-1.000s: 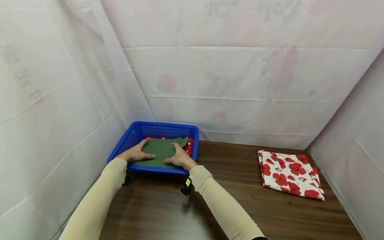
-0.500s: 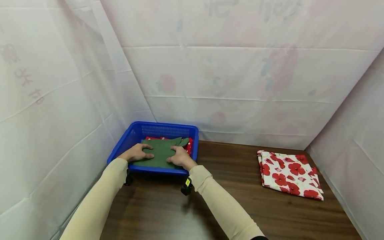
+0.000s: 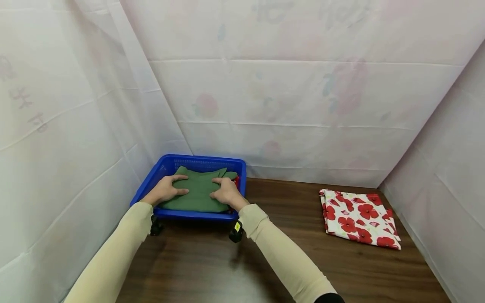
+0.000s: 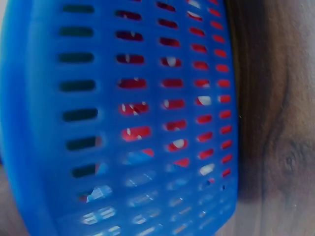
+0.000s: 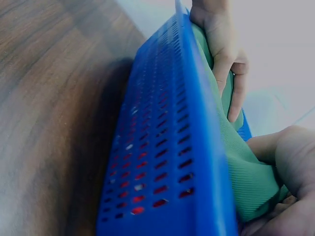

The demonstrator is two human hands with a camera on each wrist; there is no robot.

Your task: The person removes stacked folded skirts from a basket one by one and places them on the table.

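A folded green cloth with a fine ribbed weave lies in a blue plastic basket. My left hand holds its left side, thumb and forefinger showing on top and the other fingers hidden. On the opposite side my right hand grips the cloth. In the right wrist view the cloth bunches between that hand's thumb and fingers. Underneath it, red cloth with white dots peeks out at the basket's right. Through the slots in the left wrist view, red cloth shows too.
A folded white cloth with red flowers lies on the dark wooden table at the right. White printed sheets hang as walls behind and on both sides. The basket stands close to the left and back walls.
The green cloth has buckled, its back left corner now raised, and it covers more of the red cloth. Both hands have stayed on its sides. The head view has shifted slightly.
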